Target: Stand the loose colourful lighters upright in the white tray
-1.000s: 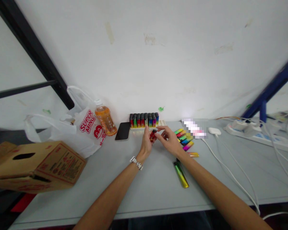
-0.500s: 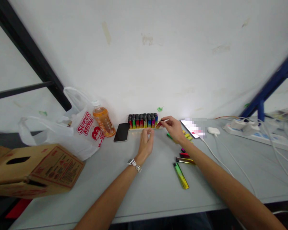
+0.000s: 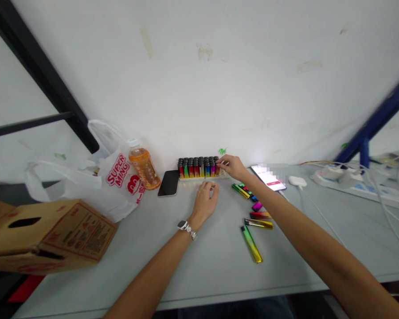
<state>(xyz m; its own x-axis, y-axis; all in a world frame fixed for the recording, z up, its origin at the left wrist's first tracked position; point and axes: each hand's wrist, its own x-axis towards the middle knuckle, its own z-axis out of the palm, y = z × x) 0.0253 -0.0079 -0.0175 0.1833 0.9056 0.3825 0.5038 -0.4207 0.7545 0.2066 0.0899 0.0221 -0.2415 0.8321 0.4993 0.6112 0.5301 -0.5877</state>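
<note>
Upright colourful lighters [image 3: 197,168] with black tops stand in rows in a pale tray [image 3: 224,175] against the wall. My right hand [image 3: 231,166] is at the right end of the rows, its fingertips pinched on a reddish lighter [image 3: 217,168] that stands upright there. In front of the tray, my left hand [image 3: 206,197] rests on the table with its fingers loosely curled and apart, holding nothing. Loose lighters lie to the right: a green-yellow one [image 3: 252,244], a gold one [image 3: 259,223], a red-orange one [image 3: 260,215], and several more partly by my right forearm.
Left of the tray are a dark phone [image 3: 168,183], an orange drink bottle [image 3: 144,168], a white plastic bag [image 3: 119,190] and a cardboard box [image 3: 76,230]. On the right lie a lit phone [image 3: 267,177], a white charger [image 3: 297,181], cables and a power strip [image 3: 362,188].
My right hand has moved left and brought the tilted reddish lighter upright against the end of the rows. My left hand has shifted slightly right and nearer to me.
</note>
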